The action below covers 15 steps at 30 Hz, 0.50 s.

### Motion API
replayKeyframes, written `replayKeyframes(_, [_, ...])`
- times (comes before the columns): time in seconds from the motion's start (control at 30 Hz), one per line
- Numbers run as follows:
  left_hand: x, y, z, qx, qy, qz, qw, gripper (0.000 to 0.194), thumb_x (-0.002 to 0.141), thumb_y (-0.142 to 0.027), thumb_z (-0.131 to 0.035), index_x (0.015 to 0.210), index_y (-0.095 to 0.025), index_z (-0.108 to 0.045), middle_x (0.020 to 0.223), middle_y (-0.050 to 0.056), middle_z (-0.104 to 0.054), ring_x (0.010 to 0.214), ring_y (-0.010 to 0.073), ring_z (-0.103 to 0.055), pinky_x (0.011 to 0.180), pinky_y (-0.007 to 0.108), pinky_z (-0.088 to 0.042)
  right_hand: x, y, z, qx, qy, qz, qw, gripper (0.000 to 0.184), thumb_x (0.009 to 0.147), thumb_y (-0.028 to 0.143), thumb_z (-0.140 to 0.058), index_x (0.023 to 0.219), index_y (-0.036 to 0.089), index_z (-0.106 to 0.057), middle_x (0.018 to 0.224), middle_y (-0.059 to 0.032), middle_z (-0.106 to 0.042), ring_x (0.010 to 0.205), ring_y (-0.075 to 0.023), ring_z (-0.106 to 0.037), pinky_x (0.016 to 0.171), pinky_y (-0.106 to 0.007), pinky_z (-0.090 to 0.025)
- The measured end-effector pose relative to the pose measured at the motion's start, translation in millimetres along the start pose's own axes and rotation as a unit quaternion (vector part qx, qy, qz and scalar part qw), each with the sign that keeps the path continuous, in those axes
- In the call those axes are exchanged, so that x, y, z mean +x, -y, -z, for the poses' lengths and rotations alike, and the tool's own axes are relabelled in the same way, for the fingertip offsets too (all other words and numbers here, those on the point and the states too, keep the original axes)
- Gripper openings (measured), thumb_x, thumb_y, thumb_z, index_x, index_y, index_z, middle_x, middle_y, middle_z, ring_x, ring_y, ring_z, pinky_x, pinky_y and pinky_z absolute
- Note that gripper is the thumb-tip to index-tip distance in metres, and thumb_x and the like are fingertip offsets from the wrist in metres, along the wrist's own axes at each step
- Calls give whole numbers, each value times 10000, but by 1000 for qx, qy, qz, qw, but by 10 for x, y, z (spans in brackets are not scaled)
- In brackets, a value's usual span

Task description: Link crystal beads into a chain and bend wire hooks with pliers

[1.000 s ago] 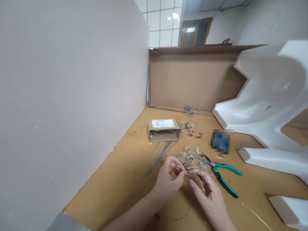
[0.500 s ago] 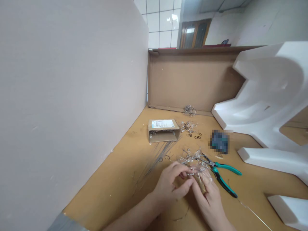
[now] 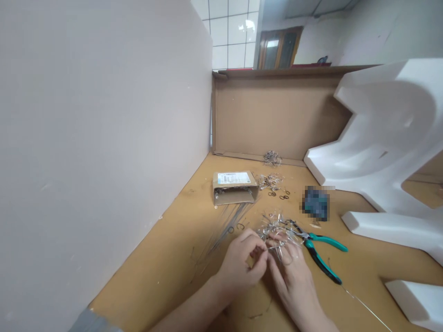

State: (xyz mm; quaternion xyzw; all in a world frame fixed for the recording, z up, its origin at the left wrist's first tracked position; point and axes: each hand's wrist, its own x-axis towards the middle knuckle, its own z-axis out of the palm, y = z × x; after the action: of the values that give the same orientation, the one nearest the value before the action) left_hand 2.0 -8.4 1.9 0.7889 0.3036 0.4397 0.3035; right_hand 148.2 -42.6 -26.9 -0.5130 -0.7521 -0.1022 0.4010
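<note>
My left hand (image 3: 244, 260) is closed in a pinch on the end of a thin wire piece (image 3: 274, 248). Close against it, my right hand (image 3: 292, 272) is closed around bent wire pieces, some of which loop over its fingers. Exactly how its fingertips hold them is hidden in the tangle. Just beyond both hands lies a loose pile of shiny bent wire pieces (image 3: 277, 220). Teal-and-black pliers (image 3: 321, 260) rest with spread handles right of my right hand, their jaws touching the pile.
A small labelled cardboard box (image 3: 235, 195) with metal bits inside stands beyond. Straight wires (image 3: 221, 226) lie before it. Two more wire heaps (image 3: 272, 158) and dark rings (image 3: 284, 197) sit behind. White foam (image 3: 380, 133) borders the right, a pale panel (image 3: 104, 138) the left.
My hands have shifted slightly left, and the left fingertips have dropped lower. My right fingers have turned flatter over the wire pieces. The pliers and box have stayed put.
</note>
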Motion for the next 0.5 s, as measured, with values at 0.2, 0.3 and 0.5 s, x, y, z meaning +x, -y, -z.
replayKeyframes(0.2, [14,44,41,44,28,-13,999,80,784,-185,-477,708,-172,-501,733,13,-479,655,111,-452,600,226,-368,28,12,8,-35,14,5,999,321,816,193,-470,1137,192,-477,1112,-130,-547,1154,-291,-424,892,-515,-420])
replayKeyframes(0.3, [19,55,44,51,31,-11,998,132,817,-208,-441,713,-170,-513,742,22,-491,672,119,-462,612,233,-372,27,32,8,-56,18,4,998,351,815,217,-473,1163,175,-461,1145,-144,-537,1189,-307,-391,905,-530,-407])
replayKeyframes(0.5, [30,71,48,45,-2,17,999,203,850,-237,-412,748,-169,-574,788,40,-527,725,131,-501,665,244,-392,-20,50,-25,-91,31,-9,995,471,822,223,-452,1282,164,-368,1232,-162,-498,1214,-323,-367,906,-546,-403])
